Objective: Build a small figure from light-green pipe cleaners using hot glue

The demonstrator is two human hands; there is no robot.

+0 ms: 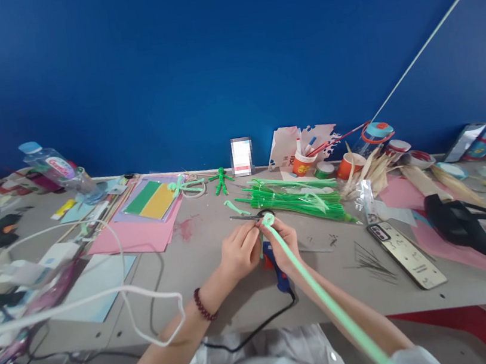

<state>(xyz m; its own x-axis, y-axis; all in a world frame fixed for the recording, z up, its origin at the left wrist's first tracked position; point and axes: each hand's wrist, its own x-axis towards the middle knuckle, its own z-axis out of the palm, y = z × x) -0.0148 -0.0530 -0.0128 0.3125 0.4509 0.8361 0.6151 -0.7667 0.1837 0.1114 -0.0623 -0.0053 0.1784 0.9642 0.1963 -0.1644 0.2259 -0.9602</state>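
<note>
My left hand (239, 253) and my right hand (283, 239) meet over the middle of the grey table (222, 293). Both pinch the coiled end of a long light-green pipe cleaner (311, 284), which runs back along my right forearm toward me. Scissors (254, 216) lie just beyond my fingertips. A blue glue gun (278, 273) lies under my right hand, its black cord trailing to the table's near edge. A bundle of bright green pipe cleaners (294, 197) lies just beyond my hands.
Pink, green and yellow paper sheets (148, 213) lie at left, with a water bottle (58, 169) behind them. A small green figure (221, 180) stands at the back. Paper cups (304, 164), dry husks (368, 173), a phone (406, 252) and black straps (466, 223) fill the right. White cord (123, 292) loops at left.
</note>
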